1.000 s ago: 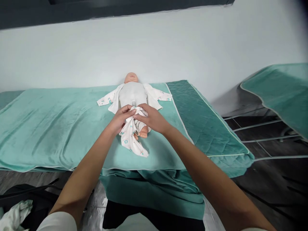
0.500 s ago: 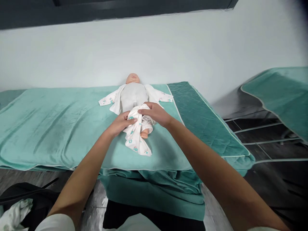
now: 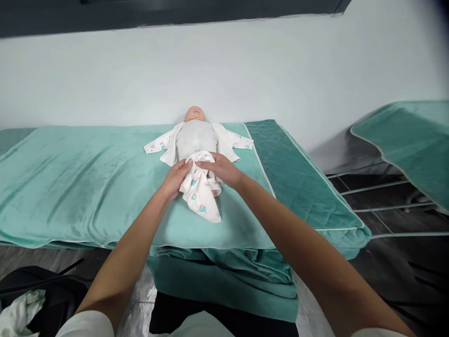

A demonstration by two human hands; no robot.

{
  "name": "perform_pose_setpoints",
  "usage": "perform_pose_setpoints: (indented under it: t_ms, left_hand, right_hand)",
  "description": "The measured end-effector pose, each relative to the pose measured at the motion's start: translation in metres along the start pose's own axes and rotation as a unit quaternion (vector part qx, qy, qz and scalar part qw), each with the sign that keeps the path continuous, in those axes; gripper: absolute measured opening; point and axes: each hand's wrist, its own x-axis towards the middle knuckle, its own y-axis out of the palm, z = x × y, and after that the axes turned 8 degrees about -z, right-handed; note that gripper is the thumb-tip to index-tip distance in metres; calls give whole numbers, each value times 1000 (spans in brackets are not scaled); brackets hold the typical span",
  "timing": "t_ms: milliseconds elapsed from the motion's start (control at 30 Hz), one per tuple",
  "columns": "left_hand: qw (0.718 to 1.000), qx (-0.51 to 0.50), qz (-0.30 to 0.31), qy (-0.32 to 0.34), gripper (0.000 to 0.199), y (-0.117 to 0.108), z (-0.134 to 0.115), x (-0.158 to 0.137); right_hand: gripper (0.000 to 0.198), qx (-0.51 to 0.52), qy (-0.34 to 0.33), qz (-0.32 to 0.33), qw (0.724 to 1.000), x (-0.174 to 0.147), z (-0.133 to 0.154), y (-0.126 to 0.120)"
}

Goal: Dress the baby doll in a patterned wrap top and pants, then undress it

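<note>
A baby doll [image 3: 195, 135] lies on its back on the green bed cover, head toward the wall. Its white printed jacket [image 3: 226, 136] is spread open over a pale grey torso, sleeves stretched out to both sides. Bunched around the doll's lower body are white baby pants [image 3: 201, 199] with a teal print, one leg trailing toward me. My left hand [image 3: 175, 179] pinches the gathered fabric on the left side. On the right, my right hand [image 3: 224, 169] grips the waistband, thumb on top. Fabric and fingers hide most of the doll's legs.
The green bed cover [image 3: 77, 187] reaches far left, and a quilted darker mattress [image 3: 298, 182] extends right. A white wall [image 3: 224, 70] stands behind. At right are a metal bed frame [image 3: 379, 206] and another green cover [image 3: 414, 140]. A black bag [image 3: 59, 295] with cloth sits lower left.
Both hands have drawn closer together, gathering the pants' waistband. The trailing pant leg has shifted slightly up, and the doll's foot that showed earlier is now mostly covered.
</note>
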Motion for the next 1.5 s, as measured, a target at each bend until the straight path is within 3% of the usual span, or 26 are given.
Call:
perform_pose_setpoints:
  t_ms: [133, 233, 367, 433, 500, 667, 767, 833, 900, 1000, 1100, 1267, 1400, 1500]
  left_hand:
    - [993, 92, 70, -22, 49, -5, -7, -6]
    - [997, 59, 52, -29, 46, -6, -10, -3]
    - [996, -60, -64, -8, 51, -1, -5, 5]
    - [993, -77, -86, -18, 49, 3, -2, 7]
    - [994, -72, -78, -26, 49, 4, -1, 7]
    - [999, -11, 19, -32, 55, -6, -8, 0]
    - [994, 44, 89, -53, 54, -14, -13, -2]
    - [994, 43, 83, -64, 49, -16, -12, -1]
    - [998, 1, 40, -56, 46, -15, -8, 1]
    - [996, -79, -25, -29, 44, -11, 1, 5]
    - [992, -116, -50, -25, 47, -6, 7, 6]
    - [994, -67, -67, -47, 54, 0, 1, -3]
    - [996, 57, 13, -60, 48, -2, -8, -7]
    - [995, 59, 38, -69, 46, -4, -10, -8]
  right_hand:
    - [30, 29, -22, -60, 998, 3, -7, 5]
    - [34, 53, -19, -57, 997, 3, -9, 6]
    - [39, -30, -13, 47, 998, 1, -2, 4]
    - [38, -94, 9, 121, 988, 1, 3, 2]
    - [35, -120, 41, 145, 981, 1, 6, 1]
    - [23, 6, 80, 13, 997, 6, 4, 7]
    - [22, 66, 60, -19, 996, 6, 2, 16]
    - [25, 83, 57, -25, 995, 6, 1, 19]
    - [32, 75, 62, -12, 995, 6, 1, 18]
    - [40, 4, 66, 66, 996, 7, -1, 10]
    - [41, -57, 68, 141, 986, 8, -4, 3]
    - [45, 36, 46, 60, 996, 11, -14, 8]
    - [45, 102, 41, -10, 994, 12, -17, 15]
    - [43, 89, 53, -10, 995, 10, -16, 11]
